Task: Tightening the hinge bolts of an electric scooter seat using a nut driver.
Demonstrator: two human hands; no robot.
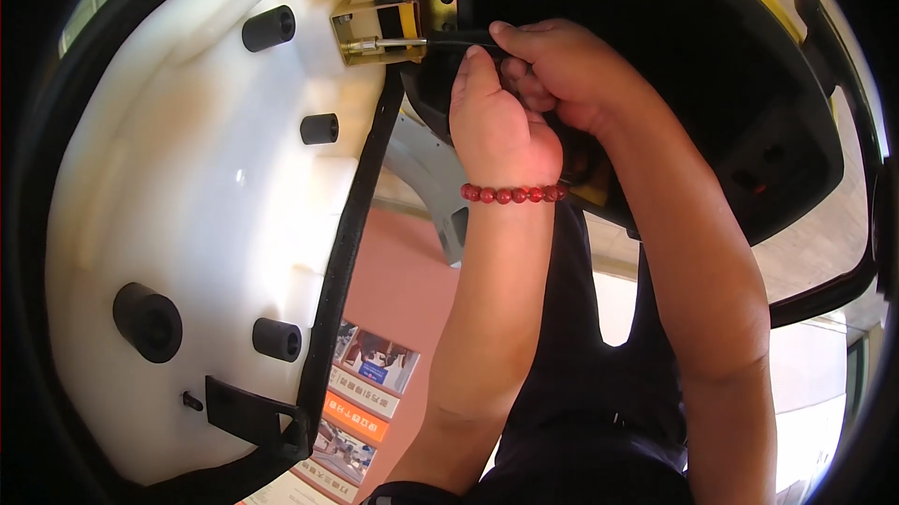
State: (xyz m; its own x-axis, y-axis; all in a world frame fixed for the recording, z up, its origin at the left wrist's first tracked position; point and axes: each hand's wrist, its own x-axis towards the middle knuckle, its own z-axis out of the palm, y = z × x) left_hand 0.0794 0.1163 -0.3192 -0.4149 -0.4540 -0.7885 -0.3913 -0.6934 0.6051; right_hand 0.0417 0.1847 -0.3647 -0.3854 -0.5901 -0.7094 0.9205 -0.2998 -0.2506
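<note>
My right hand [567,69] is closed, thumb and fingers pinched on the black body of a slim rod [454,38]. Just below it, my left hand [501,121], with a red bead bracelet [506,195] at the wrist, presses its fingertips against the same black part; its other fingers are partly hidden. From that body a thin silver shaft [401,42] runs left into a brass-coloured hinge bracket [382,59]. The bracket joins a white moulded shell [206,196] on the left to a large black panel [712,83] on the right. Whether the rod is a gas strut or a driver, I cannot tell.
Several black rubber cylinders [269,28] stick out of the white shell, which has a thick black rim. A black latch-like bracket [245,416] sits at its lower end. A black curved bar [824,294] runs along the right. Printed boards [365,383] stand below.
</note>
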